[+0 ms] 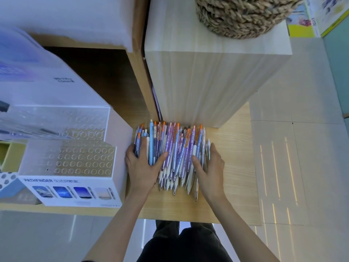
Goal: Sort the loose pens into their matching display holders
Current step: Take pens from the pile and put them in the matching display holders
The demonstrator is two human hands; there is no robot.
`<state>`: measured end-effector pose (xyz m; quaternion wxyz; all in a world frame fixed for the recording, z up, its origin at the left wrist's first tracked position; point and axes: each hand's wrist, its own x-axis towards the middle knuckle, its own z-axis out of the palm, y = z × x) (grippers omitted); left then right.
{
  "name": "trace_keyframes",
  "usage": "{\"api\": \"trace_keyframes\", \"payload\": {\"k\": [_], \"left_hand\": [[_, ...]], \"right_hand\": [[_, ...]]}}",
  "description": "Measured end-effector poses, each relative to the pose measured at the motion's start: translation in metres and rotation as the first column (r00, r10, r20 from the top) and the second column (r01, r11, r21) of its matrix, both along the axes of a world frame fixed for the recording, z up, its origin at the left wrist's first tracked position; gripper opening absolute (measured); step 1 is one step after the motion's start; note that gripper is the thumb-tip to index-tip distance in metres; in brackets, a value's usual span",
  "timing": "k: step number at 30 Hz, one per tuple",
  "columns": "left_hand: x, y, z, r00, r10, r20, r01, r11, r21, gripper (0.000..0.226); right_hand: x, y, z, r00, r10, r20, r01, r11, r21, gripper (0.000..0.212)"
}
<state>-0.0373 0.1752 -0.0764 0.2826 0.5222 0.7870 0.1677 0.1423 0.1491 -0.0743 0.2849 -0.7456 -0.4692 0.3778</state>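
Pens [174,154] pile flanked, seemingly pressed, by left hand [140,167], right hand [210,167].

Soft, even daylight with a cool bluish cast fills the scene, and thin bright sun streaks fall across the tiled floor [275,167] at right. Wide-angle distortion bends the edges, while the white boxes [28,72] at upper left are smeared by blur.
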Motion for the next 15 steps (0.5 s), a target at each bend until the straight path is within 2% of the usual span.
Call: {"api": "trace_keyframes", "payload": {"k": [3, 8, 15], "left_hand": [[-0.002, -0.001, -0.002, 1.0, -0.012, 0.004, 0.011, 0.999, 0.032, 0.089], [-0.002, 0.002, -0.004, 0.994, 0.02, 0.11, -0.021, 1.0, 0.015, 0.094], [-0.002, 0.009, 0.0, 0.991, -0.074, 0.115, 0.082, 0.995, -0.063, 0.099]], "right_hand": [[0.001, 0.002, -0.002, 1.0, 0.012, 0.022, -0.012, 1.0, 0.009, 0.078], [0.001, -0.001, -0.007, 0.997, 0.019, 0.072, -0.021, 1.0, 0.018, 0.077], [0.013, -0.003, -0.016, 0.997, 0.027, 0.078, -0.027, 1.0, 0.009, 0.081]]}}
